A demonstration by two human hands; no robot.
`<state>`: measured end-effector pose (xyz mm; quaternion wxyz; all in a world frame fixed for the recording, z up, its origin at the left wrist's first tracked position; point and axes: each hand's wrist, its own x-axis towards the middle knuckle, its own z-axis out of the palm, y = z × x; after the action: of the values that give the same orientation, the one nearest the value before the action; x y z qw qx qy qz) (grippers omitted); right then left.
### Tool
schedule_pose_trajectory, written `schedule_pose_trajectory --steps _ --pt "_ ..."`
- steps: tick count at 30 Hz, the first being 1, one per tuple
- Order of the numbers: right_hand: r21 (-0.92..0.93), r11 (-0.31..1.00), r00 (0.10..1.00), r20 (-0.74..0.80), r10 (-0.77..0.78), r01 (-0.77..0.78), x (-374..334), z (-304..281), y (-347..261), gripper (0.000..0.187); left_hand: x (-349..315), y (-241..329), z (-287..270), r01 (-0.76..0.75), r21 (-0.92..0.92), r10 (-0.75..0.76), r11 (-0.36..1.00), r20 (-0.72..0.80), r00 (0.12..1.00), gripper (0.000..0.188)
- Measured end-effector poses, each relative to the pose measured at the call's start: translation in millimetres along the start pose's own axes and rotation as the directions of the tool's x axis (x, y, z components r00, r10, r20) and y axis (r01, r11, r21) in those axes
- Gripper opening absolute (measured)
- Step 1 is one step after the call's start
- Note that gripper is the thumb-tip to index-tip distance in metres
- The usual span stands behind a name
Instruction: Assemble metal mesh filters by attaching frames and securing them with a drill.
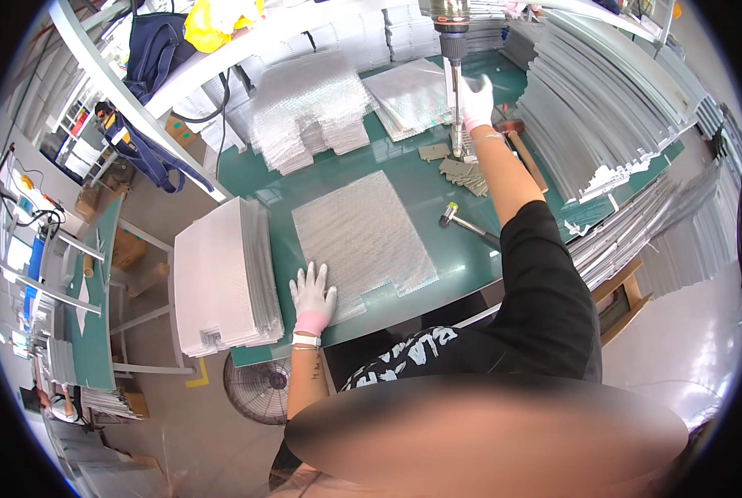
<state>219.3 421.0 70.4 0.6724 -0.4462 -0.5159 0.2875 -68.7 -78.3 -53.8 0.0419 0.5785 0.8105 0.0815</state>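
My left hand (311, 297), in a pale glove with a pink cuff, rests flat with spread fingers on the near-left edge of a silvery textured sheet (361, 232). The sheet lies on the green tabletop (259, 217) and has a notch in its near edge. Farther off, my right hand (475, 106) reaches up beside the shaft of a vertical power driver (453, 48). Its fingers are partly hidden by the shaft, so what they hold cannot be made out. Small flat metal plates (464, 176) lie below that hand.
A stack of pale sheets (222, 278) stands left of my left hand. Textured silvery sheets (309, 108) lie farther back. A small hammer (469, 226) and a wooden-handled mallet (527, 158) lie to the right, near tall stacked panels (595, 108). A floor fan (259, 386) stands below.
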Motion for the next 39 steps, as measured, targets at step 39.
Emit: schedule_pose_trajectory --steps 39 --pt "-0.579 0.689 0.474 0.798 0.372 0.435 -310.5 -110.1 -74.2 0.08 -7.9 46.9 -13.8 0.173 -0.314 -0.238 0.933 -0.181 0.954 0.079"
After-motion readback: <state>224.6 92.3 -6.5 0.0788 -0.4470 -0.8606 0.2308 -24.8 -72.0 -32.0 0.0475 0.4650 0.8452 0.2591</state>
